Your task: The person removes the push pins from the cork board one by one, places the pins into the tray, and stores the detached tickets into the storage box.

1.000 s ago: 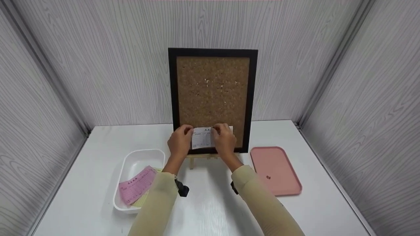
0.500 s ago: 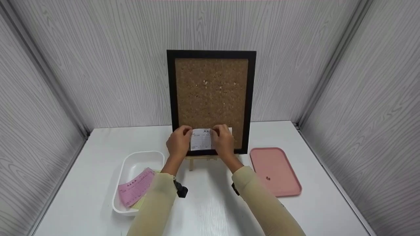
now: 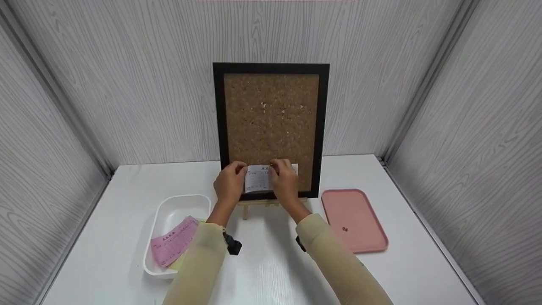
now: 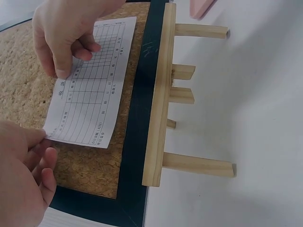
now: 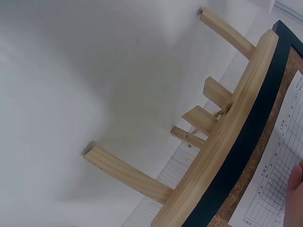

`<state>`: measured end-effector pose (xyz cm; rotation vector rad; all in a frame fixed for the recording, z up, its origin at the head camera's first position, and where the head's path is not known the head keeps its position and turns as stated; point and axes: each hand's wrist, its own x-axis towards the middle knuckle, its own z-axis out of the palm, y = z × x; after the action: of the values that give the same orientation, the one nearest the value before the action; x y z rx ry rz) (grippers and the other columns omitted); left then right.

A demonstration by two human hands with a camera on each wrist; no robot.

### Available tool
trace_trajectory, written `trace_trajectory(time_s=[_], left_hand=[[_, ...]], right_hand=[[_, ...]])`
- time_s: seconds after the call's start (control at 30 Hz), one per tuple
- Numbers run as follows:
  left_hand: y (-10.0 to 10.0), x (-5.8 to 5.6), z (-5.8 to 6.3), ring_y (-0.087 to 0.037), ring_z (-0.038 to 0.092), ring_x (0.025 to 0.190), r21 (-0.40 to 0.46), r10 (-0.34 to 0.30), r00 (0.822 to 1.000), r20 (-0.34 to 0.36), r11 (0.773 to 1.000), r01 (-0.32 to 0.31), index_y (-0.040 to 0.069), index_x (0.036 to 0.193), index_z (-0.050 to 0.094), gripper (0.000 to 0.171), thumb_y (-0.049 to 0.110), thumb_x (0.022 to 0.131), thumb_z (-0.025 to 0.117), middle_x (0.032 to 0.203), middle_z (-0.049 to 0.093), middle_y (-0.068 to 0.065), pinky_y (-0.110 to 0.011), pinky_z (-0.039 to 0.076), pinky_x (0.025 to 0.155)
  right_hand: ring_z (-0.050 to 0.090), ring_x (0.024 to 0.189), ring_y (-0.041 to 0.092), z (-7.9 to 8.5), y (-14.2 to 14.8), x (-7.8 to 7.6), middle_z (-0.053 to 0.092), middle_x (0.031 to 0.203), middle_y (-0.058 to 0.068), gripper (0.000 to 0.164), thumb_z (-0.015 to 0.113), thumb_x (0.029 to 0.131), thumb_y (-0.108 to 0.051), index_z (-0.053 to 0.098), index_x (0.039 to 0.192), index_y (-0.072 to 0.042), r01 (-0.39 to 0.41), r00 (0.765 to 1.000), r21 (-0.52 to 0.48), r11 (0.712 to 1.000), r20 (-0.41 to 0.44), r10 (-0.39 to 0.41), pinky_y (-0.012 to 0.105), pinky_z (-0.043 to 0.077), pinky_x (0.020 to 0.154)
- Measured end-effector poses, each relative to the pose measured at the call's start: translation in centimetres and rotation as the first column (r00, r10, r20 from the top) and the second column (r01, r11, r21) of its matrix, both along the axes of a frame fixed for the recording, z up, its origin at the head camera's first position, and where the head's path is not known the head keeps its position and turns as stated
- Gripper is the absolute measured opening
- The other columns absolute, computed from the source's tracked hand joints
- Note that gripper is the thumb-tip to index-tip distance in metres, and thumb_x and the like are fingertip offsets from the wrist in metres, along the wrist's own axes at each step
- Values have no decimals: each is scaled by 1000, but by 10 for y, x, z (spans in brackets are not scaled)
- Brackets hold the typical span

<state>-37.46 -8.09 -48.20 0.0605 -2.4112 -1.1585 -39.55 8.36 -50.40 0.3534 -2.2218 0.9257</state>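
Observation:
A white printed receipt slip (image 3: 257,178) lies against the lower part of a black-framed cork board (image 3: 273,123). My left hand (image 3: 229,182) pinches its upper left corner between thumb and finger, also plain in the left wrist view. Around the middle of the upper edge, my right hand (image 3: 285,181) has thumb and finger closed on the slip. Whether a small pin is also between those fingertips, I cannot tell. Part of the slip is hidden behind the right hand. The right wrist view shows the slip's lower edge (image 5: 272,182) with only a bit of that hand.
A wooden easel (image 4: 158,99) props up the board. To the left stands a white tub (image 3: 159,212) with a pink slip (image 3: 174,243) and a yellow slip (image 3: 175,263). A pink tray (image 3: 360,212) at right bears small brown bits (image 3: 345,229).
My right hand has shifted very slightly left along the slip's upper edge. The left hand keeps its pinch on the corner, and the slip stays against the board.

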Motion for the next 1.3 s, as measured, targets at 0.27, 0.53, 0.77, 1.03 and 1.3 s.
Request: trace_trajectory(time_s=[0.27,0.53,0.77,1.03,1.3], left_hand=[[-1,-1,-1,-17,65,82,-8,-8,1000,2,1000,8,21,97,71,12,29,93,63,93,70,3,-40,47,69],[-3,-2,0,-17,65,82,-36,11,1000,-5,999,-11,21,96,71,12,28,93,63,92,70,3,-41,48,68],[-4,-2,1,-18,64,79,-25,10,1000,5,1000,-10,21,96,71,13,30,93,62,91,70,3,-40,46,67],[-4,-1,2,-17,63,77,-16,11,1000,9,1000,-10,22,97,70,13,30,93,62,89,69,3,-40,46,67],[-2,0,2,-16,63,79,-10,-6,1000,-3,1000,6,20,98,70,13,28,94,62,92,70,3,-39,47,69]], right_hand=[[61,87,12,-1,0,-1,58,97,0,8,64,92,-11,65,99,-11,1,1000,10,1000,-17,0,28,52,75],[62,85,14,0,0,-2,58,96,3,7,65,91,-7,66,97,-10,-14,998,32,999,-55,16,29,52,74],[62,87,14,0,0,-3,58,96,2,7,64,91,-8,65,97,-11,-12,999,42,999,-38,14,29,52,75],[63,84,13,-2,3,-3,59,94,1,4,64,92,-11,65,96,-11,-12,998,85,996,-66,17,29,53,73],[62,83,13,-4,7,-4,61,91,2,5,66,89,-8,66,93,-11,-39,993,92,995,-104,49,28,52,72]])
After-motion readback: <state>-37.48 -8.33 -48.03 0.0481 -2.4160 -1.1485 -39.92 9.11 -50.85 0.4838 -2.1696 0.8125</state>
